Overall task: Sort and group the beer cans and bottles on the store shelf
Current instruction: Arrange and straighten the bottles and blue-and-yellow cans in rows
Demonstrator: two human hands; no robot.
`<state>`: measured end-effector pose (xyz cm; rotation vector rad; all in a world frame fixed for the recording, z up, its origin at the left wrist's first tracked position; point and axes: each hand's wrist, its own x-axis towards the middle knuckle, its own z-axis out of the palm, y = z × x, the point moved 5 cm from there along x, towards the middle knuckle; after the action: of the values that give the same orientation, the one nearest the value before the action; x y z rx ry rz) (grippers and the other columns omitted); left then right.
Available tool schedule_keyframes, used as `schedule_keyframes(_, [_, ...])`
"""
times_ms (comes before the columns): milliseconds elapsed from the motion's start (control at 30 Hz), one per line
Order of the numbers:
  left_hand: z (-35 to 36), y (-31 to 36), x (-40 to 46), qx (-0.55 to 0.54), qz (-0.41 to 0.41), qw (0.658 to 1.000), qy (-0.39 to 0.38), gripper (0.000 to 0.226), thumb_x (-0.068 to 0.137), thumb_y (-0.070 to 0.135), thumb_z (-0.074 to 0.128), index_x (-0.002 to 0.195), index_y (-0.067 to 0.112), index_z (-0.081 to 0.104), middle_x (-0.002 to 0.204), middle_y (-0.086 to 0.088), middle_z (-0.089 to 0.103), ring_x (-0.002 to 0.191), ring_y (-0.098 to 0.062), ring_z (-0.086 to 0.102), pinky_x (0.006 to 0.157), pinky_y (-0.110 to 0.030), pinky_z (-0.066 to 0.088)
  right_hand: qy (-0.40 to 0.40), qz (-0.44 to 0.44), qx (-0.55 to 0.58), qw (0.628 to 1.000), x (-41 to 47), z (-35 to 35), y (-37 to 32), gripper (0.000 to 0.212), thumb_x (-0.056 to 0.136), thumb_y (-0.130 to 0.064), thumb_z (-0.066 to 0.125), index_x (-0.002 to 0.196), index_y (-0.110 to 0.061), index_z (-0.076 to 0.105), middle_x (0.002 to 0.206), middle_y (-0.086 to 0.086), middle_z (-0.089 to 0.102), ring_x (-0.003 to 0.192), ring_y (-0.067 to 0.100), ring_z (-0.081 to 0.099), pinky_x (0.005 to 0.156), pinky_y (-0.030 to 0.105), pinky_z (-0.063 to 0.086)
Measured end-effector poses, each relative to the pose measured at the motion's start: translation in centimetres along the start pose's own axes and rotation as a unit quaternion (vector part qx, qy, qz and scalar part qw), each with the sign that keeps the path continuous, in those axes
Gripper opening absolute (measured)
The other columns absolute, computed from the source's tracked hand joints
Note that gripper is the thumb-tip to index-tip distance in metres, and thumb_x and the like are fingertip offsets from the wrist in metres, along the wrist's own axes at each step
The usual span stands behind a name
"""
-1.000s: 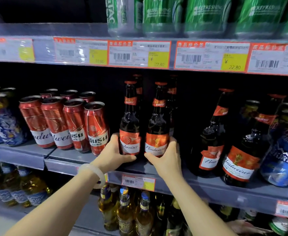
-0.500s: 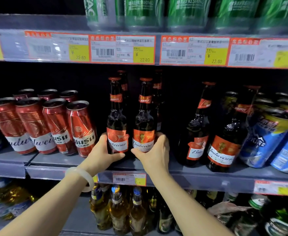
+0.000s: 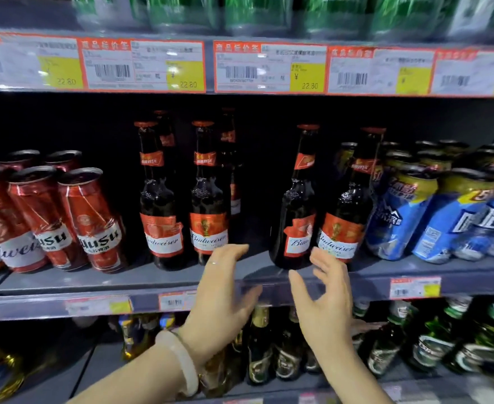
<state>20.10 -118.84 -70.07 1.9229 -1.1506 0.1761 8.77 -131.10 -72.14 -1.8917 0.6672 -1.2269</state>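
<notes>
Both hands are off the product, raised in front of the middle shelf (image 3: pixel 129 282) edge. Left hand (image 3: pixel 225 298) has its fingers (image 3: pixel 231 252) straight and loosely spread, holding nothing; fingertips sit just in front of the base of the second Budweiser bottle from the left, contact can't be confirmed. Right hand (image 3: pixel 326 298) is the same: fingers (image 3: pixel 327 265) straight and apart, thumb out, holding nothing, tips near the bottom of the right pair of bottles, again can't tell if touching. A pale bangle (image 3: pixel 181 363) is on the left wrist. Left bottle pair (image 3: pixel 187 196) stands upright, side by side at the shelf front, with more bottles behind them in the dark. Right bottle pair (image 3: pixel 324 205) is also upright and close together, set apart from the left pair by a gap of bare shelf. Red Budweiser cans (image 3: pixel 53 217) are grouped at far left, well apart from the hands. Blue cans (image 3: pixel 444 214) with yellow tops sit at far right, just beside the right bottle pair. Price tags (image 3: pixel 205 67) run along the upper shelf edge, green cans (image 3: pixel 269 13) above them. The lower shelf holds green and amber bottles (image 3: pixel 269 354), partly hidden by the forearms.
</notes>
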Motion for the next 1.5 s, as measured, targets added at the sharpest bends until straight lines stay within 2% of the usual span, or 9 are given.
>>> schedule_keyframes(133, [4.1, 2.2, 3.7, -0.071, -0.074, 0.994, -0.040, 0.087, 0.075, 0.029, 0.076, 0.144, 0.013, 0.025, 0.143, 0.001, 0.031, 0.135, -0.011, 0.028, 0.106, -0.014, 0.019, 0.064, 0.033, 0.004, 0.997, 2.2, -3.8, 1.2, 0.057, 0.076, -0.011, 0.074, 0.122, -0.023, 0.043, 0.118, -0.004, 0.047, 0.105, 0.002, 0.049, 0.094, 0.019, 0.040])
schedule_keyframes(300, [6.9, 1.7, 6.4, -0.139, -0.191, 0.972, -0.015, 0.076, 0.066, 0.033, 0.082, 0.125, 0.012, 0.039, 0.124, -0.003, 0.046, 0.116, -0.019, 0.047, 0.091, -0.027, 0.040, -0.012, 0.116, -0.044, 0.992, 6.2, -4.4, 3.5, 0.083, 0.070, -0.026, 0.080, 0.137, -0.017, 0.032, 0.131, 0.001, 0.045, 0.115, 0.015, 0.047, 0.098, 0.036, 0.042])
schedule_keyframes(500, [7.1, 0.9, 6.2, -0.163, -0.204, 0.965, 0.026, 0.059, 0.074, 0.025, 0.077, 0.121, 0.012, 0.042, 0.123, 0.000, 0.050, 0.111, -0.014, 0.051, 0.090, -0.025, 0.041, -0.043, 0.128, -0.065, 0.989, 7.6, -4.3, 2.9, 0.055, 0.071, -0.029, 0.080, 0.109, -0.018, 0.042, 0.094, -0.008, 0.051, 0.088, 0.015, 0.050, 0.073, 0.029, 0.037])
schedule_keyframes(633, [6.6, 0.4, 7.1, -0.166, -0.245, 0.953, 0.060, 0.055, 0.079, 0.019, 0.073, 0.124, 0.011, 0.041, 0.103, 0.001, 0.047, 0.084, -0.007, 0.051, 0.080, -0.025, 0.042, -0.049, 0.127, -0.065, 0.989, 7.7, -3.8, 2.9, 0.053, 0.069, -0.028, 0.082, 0.102, -0.022, 0.041, 0.084, -0.019, 0.049, 0.083, 0.013, 0.051, 0.071, 0.029, 0.038])
schedule_keyframes(700, [6.6, -0.1, 7.9, -0.171, -0.265, 0.946, 0.073, 0.071, 0.081, 0.015, 0.071, 0.139, 0.009, 0.030, 0.101, 0.002, 0.049, 0.090, -0.012, 0.054, 0.078, -0.023, 0.040, -0.065, 0.131, -0.071, 0.987, 7.9, -3.3, 2.8, 0.054, 0.068, -0.030, 0.082, 0.102, -0.021, 0.041, 0.084, -0.017, 0.051, 0.083, 0.014, 0.053, 0.070, 0.030, 0.040])
schedule_keyframes(800, [6.9, -0.5, 8.8, -0.180, -0.278, 0.940, 0.083, 0.078, 0.085, 0.005, 0.064, 0.147, 0.013, 0.019, 0.128, -0.004, 0.051, 0.104, -0.012, 0.054, 0.084, -0.019, 0.037, -0.084, 0.139, -0.074, 0.984, 8.3, -2.4, 2.7, 0.054, 0.067, -0.031, 0.082, 0.101, -0.018, 0.041, 0.083, -0.017, 0.052, 0.080, 0.014, 0.054, 0.069, 0.031, 0.041])
schedule_keyframes(1000, [8.0, -2.1, 10.2, -0.182, -0.300, 0.931, 0.100, 0.081, 0.085, 0.013, 0.066, 0.149, 0.020, 0.016, 0.150, -0.009, 0.032, 0.137, -0.025, 0.033, 0.106, -0.034, 0.031, -0.110, 0.141, -0.066, 0.982, 8.8, -1.4, 2.5, 0.053, 0.067, -0.033, 0.082, 0.098, -0.015, 0.043, 0.084, -0.016, 0.054, 0.076, -0.001, 0.052, 0.064, 0.031, 0.042])
schedule_keyframes(1267, [8.1, -3.4, 11.2, -0.108, -0.360, 0.924, 0.065, 0.085, 0.080, 0.032, 0.071, 0.147, 0.031, 0.019, 0.148, -0.014, 0.028, 0.135, -0.032, 0.032, 0.105, -0.041, 0.034, -0.122, 0.128, -0.087, 0.980, 9.1, -1.4, 2.9, 0.058, 0.063, -0.038, 0.083, 0.099, -0.017, 0.043, 0.102, -0.001, 0.055, 0.093, 0.019, 0.055, 0.078, 0.040, 0.048])
schedule_keyframes(1500, [6.9, -0.7, 6.1, -0.061, -0.273, 0.959, 0.036, 0.059, 0.088, 0.007, 0.057, 0.140, 0.005, 0.030, 0.138, -0.013, 0.037, 0.128, -0.025, 0.039, 0.099, -0.023, 0.032, -0.145, 0.128, -0.066, 0.979, 9.0, -1.5, 2.6, 0.056, 0.060, -0.039, 0.084, 0.096, -0.021, 0.045, 0.098, -0.005, 0.061, 0.090, 0.014, 0.059, 0.072, 0.034, 0.048])
